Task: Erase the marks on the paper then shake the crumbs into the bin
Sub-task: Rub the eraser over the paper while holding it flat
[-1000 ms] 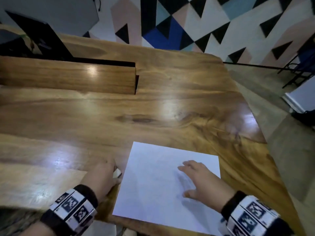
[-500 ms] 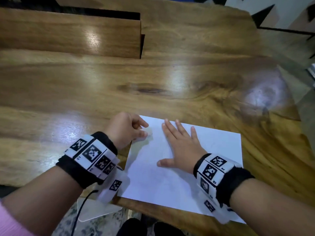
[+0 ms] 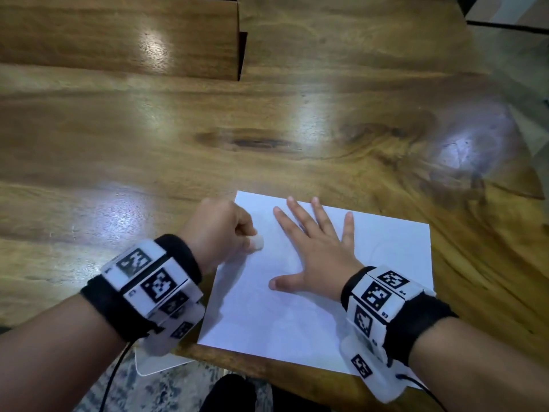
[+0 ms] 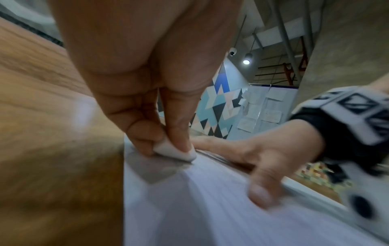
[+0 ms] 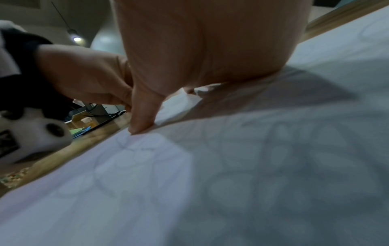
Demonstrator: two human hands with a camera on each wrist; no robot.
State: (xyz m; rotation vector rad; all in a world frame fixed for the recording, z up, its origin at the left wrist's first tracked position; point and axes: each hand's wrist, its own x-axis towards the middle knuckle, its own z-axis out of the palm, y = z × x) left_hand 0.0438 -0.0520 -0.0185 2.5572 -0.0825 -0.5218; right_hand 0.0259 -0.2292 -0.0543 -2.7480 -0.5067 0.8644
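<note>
the left hand (image 3: 218, 230) is curled into a loose fist, thumb and bent forefinger pinched together round a small white lump at their tips, the knuckles turned upward. the left forearm comes in from the lower left, a black band with white marker blocks strapped round the wrist. the right hand (image 3: 318, 248) lies flat, palm down, its fingers (image 3: 298, 215) straight and spread, the thumb stretched out toward the left hand. its forearm enters from the lower right, banded the same way. the two hands sit just beside each other.
</note>
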